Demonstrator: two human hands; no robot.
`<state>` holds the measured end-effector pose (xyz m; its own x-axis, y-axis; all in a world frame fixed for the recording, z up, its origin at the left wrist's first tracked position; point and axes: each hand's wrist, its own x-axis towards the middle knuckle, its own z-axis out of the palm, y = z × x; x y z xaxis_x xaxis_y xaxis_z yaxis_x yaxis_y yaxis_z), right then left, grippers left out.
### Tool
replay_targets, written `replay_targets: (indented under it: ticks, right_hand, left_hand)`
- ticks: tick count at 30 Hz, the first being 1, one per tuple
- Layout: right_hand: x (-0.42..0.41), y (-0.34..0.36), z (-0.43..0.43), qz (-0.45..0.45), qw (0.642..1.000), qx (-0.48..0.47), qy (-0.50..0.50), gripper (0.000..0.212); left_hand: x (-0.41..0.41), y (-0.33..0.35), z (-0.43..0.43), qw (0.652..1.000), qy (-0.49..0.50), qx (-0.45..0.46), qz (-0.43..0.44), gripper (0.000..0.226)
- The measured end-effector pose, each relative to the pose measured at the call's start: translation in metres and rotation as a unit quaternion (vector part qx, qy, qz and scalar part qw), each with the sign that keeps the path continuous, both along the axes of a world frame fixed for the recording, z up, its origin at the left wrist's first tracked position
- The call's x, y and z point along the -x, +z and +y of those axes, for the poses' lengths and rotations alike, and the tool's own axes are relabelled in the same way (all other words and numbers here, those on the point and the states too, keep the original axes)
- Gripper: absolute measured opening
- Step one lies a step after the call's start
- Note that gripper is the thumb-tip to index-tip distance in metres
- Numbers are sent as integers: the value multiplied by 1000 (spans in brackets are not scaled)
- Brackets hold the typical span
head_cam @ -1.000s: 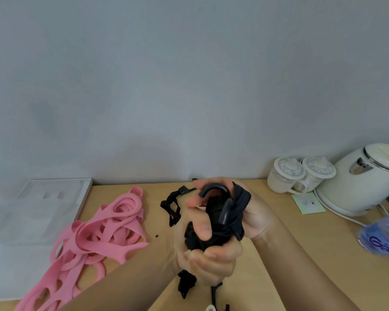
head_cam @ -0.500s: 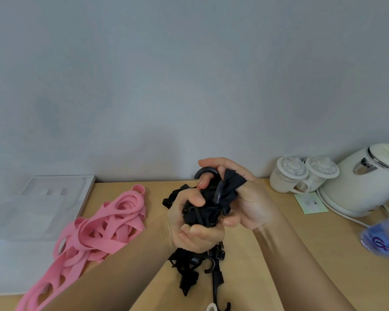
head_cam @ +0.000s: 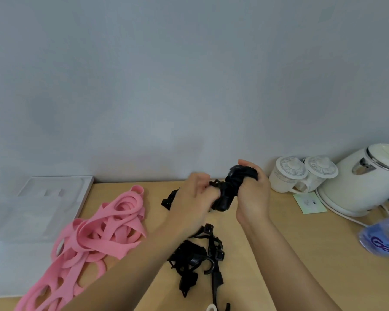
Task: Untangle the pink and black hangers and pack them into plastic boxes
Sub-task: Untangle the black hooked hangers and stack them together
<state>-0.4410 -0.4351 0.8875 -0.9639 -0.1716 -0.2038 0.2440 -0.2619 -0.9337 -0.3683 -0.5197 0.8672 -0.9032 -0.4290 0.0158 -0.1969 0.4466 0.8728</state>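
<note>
Above the wooden table (head_cam: 301, 254), both hands grip a bunched black hanger (head_cam: 231, 187) of straps and clips. My right hand (head_cam: 252, 194) wraps its upper end, fingers curled over the top. My left hand (head_cam: 193, 198) pinches the left side of the bunch. More black hanger parts (head_cam: 200, 259) with hooks and clips lie on the table below the hands. A heap of pink hangers (head_cam: 103, 234), flat looped bands, lies to the left. A clear plastic box (head_cam: 38, 205) sits at the far left by the wall.
Two white lidded cups (head_cam: 301, 173) and a white kettle (head_cam: 364, 180) stand at the back right. A pale green note (head_cam: 310, 203) lies before them. A blue plastic bottle (head_cam: 382, 236) is at the right edge. The grey wall is close behind.
My hands moved up and to the right and drew apart. Part of the black tangle dropped out of the grip and now lies on the table below.
</note>
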Motion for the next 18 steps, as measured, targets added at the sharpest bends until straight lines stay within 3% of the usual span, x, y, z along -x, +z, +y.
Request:
replay_targets:
  ticks: [2, 4, 7, 11, 14, 16, 18]
  right_hand:
    - [1, -3, -7, -14, 999, -31, -32, 40]
    - [-1, -8, -17, -11, 997, -73, -35, 35]
    - [-8, -14, -29, 5, 993, -120, -8, 31]
    - [-17, -16, -32, 31, 989, -145, 17, 35]
    - [-21, -12, -31, 69, 985, -156, 23, 38]
    - [-22, -7, -30, 89, 981, -169, 37, 41]
    - [-22, -4, -30, 105, 977, -177, 56, 43]
  left_hand:
    - [-7, 0, 12, 985, -30, 171, 5, 58]
    - [-3, -23, 18, 951, -30, 307, -17, 82]
    - [16, -34, 10, 957, 31, 284, -38, 67]
    - [27, -27, -13, 934, 54, 353, -7, 39]
    - [29, -6, -20, 931, 60, 353, -71, 21]
    - [33, -3, -25, 924, 58, 367, -89, 12]
    - [33, 0, -29, 943, 43, 323, -69, 18]
